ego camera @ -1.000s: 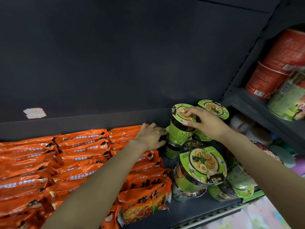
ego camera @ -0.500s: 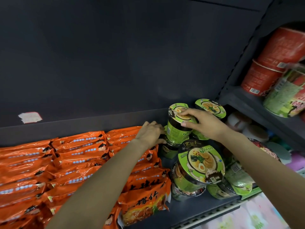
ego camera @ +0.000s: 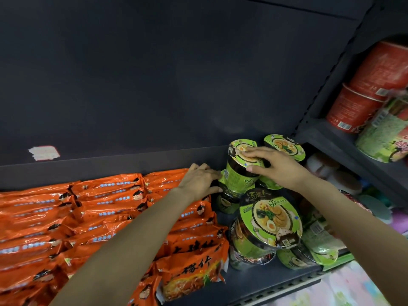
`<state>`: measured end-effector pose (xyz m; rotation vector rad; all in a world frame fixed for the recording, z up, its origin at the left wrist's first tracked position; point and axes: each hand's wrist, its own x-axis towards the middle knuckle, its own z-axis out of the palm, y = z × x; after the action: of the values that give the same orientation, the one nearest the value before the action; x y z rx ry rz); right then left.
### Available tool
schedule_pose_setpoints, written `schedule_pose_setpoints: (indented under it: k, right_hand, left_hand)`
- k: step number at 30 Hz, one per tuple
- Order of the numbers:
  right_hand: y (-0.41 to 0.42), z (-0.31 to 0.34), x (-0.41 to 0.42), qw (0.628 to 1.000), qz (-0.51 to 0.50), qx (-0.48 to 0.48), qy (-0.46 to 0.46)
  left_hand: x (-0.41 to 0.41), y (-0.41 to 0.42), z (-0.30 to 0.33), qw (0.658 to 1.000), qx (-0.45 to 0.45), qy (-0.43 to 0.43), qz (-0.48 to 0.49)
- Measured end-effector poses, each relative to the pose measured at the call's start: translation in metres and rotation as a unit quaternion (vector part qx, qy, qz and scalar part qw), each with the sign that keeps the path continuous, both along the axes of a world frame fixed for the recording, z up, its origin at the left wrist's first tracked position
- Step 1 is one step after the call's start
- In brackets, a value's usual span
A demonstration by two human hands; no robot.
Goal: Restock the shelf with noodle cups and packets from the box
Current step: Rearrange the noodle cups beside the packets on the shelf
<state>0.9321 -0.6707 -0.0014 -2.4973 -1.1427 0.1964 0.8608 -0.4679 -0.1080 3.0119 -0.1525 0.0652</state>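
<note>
Little has moved: right hand (ego camera: 279,167) still pinches the green noodle cup (ego camera: 239,171) by its lid. Left hand (ego camera: 199,182), fingers curled, presses that cup's side at nine o'clock, beside orange noodle packets (ego camera: 106,208).

Orange pkt (ego camera: 194,270): big Chinese chars, not legible.

Red cups (ego camera: 373,85) cut off rt
</note>
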Motion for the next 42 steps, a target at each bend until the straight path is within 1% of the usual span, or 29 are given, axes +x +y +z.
schedule_pose_setpoints:
  k: [2,5,7,10,12,15,18,20,23,26,31,34,38,40,42]
  right_hand:
    - [0.002,-0.001,-0.002,1.000,-0.011,0.008,-0.016]
    - [0.009,-0.005,-0.004,0.997,-0.024,-0.001,-0.071]
    - [0.013,-0.005,-0.004,0.997,-0.022,-0.004,-0.075]
    - [0.012,-0.001,-0.002,0.998,-0.011,-0.035,-0.044]
    - [0.008,0.001,0.000,0.998,-0.008,-0.064,-0.028]
    - [0.003,0.001,-0.001,0.998,-0.019,-0.056,-0.015]
    - [0.005,0.003,-0.005,0.994,-0.034,-0.072,-0.078]
    - [0.008,0.007,-0.008,0.989,-0.046,-0.091,-0.110]
    - [0.008,0.009,-0.010,0.988,-0.038,-0.110,-0.104]
    - [0.004,0.008,-0.007,0.988,-0.035,-0.122,-0.091]
    - [0.009,0.004,-0.010,0.979,-0.087,-0.091,-0.157]
    - [0.012,0.005,-0.011,0.980,-0.085,-0.088,-0.156]
    - [0.003,0.010,-0.006,0.982,-0.046,-0.139,-0.121]
    - [0.001,0.010,-0.005,0.982,-0.056,-0.127,-0.129]
    - [0.003,0.005,-0.007,0.978,-0.075,-0.113,-0.156]
  left_hand:
    - [-0.001,-0.003,-0.002,1.000,-0.007,-0.020,0.016]
    - [-0.005,-0.005,-0.004,0.998,0.021,-0.050,0.028]
    - [-0.008,-0.005,-0.003,0.998,0.028,-0.057,0.022]
    - [-0.005,-0.001,0.004,0.999,0.017,-0.040,-0.001]
    - [-0.002,0.000,0.008,1.000,0.011,-0.029,0.005]
    - [-0.003,-0.010,0.008,0.999,0.012,-0.032,0.025]
    - [-0.004,-0.019,0.008,0.999,0.016,-0.033,0.025]
    - [-0.003,-0.012,0.011,0.999,0.021,-0.027,0.007]
    - [-0.002,-0.001,0.010,0.999,0.022,-0.014,-0.021]
    - [-0.001,-0.003,0.008,1.000,0.011,-0.009,-0.016]
    - [-0.003,-0.016,0.008,0.999,0.038,-0.032,-0.004]
    - [-0.002,-0.016,0.011,0.998,0.039,-0.038,-0.009]
    - [-0.001,-0.006,0.011,0.999,0.037,-0.031,-0.007]
    - [-0.003,-0.007,0.009,0.999,0.028,-0.027,-0.001]
    - [-0.004,-0.008,0.009,0.999,0.021,-0.030,0.003]
